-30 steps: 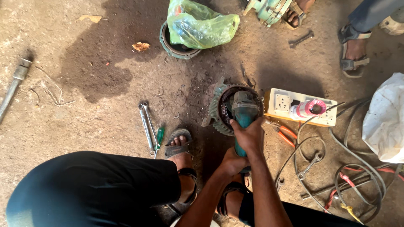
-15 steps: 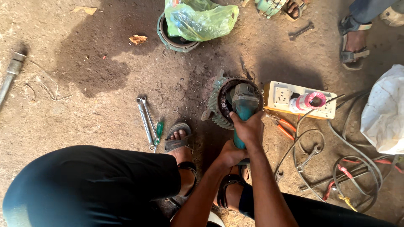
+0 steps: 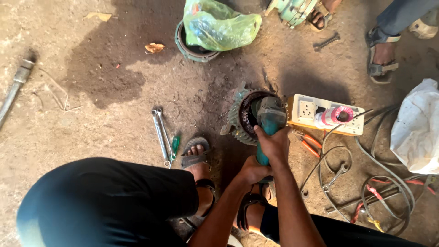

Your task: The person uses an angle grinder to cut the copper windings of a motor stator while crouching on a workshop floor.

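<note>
Person squats on a dirt floor point(image 3: 91, 59), both hands on a teal angle grinder point(image 3: 269, 120). Right hand point(image 3: 274, 144) is clamped round the grinder body just behind the head, fingers wrapped over the top; left hand point(image 3: 250, 171) grips the rear handle lower down, closed tight on it. Grinder head sits inside the open mouth of a finned round motor housing point(image 3: 238, 120), which lies on the floor w/ its opening up toward the camera; can't tell if the disc touches the inner wall. Just right of the housing, touching or nearly so, a cream extension board point(image 3: 307, 110) w/ a pink tape roll point(image 3: 333, 116) on top. Orange-handled pliers point(image 3: 310, 142) lie below the board, near the right forearm. Cables point(image 3: 366, 151) loop across the floor at right, w/ a spanner point(image 3: 334, 175) among them. Left of the housing: two spanners point(image 3: 160, 132) side by side and a green-handled screwdriver point(image 3: 174, 147), just beside the person's sandalled foot point(image 3: 195, 156). Up top, a green plastic bag point(image 3: 219, 25) rests on a round metal ring point(image 3: 183, 45). White sack point(image 3: 418, 128) at right edge. Another person's sandalled foot point(image 3: 380, 57) at upper right, well apart.
</note>
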